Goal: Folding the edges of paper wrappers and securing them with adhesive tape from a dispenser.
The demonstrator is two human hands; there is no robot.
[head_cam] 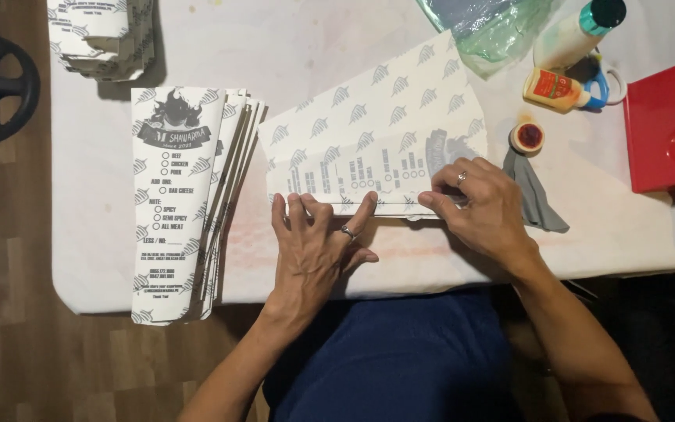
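White-covered table (pixel 337 47), the largest item, fills the upper frame and bears everything below; wooden floor shows to its left. Printed paper sheet (pixel 376 125), white with a repeated grey leaf pattern, lies at the table's centre near the front edge, folded over so a printed panel faces up along its lower edge. Stack of flat printed sheets (pixel 177 203), fanned slightly, lies just left of it, overhanging the table's front edge. Red box (pixel 666 125) sits at the right edge. A second pile of folded printed paper (pixel 103 35) stands at the top left corner. Clear greenish plastic bag (pixel 494 27) lies at the top centre-right. Left hand (pixel 314 242), fingers spread and flat, ring on one finger, presses down on the sheet's folded lower edge; it grasps nothing. Right hand (pixel 482 207), also ringed, lies palm down with fingers extended, pressing the same fold at its right end. Grey cloth (pixel 537 195) lies beside the right hand. White bottle with teal cap (pixel 576 35) and small glue bottle (pixel 556 87) lie at the upper right. Small round open pot (pixel 526 137), red inside, sits just above the cloth.
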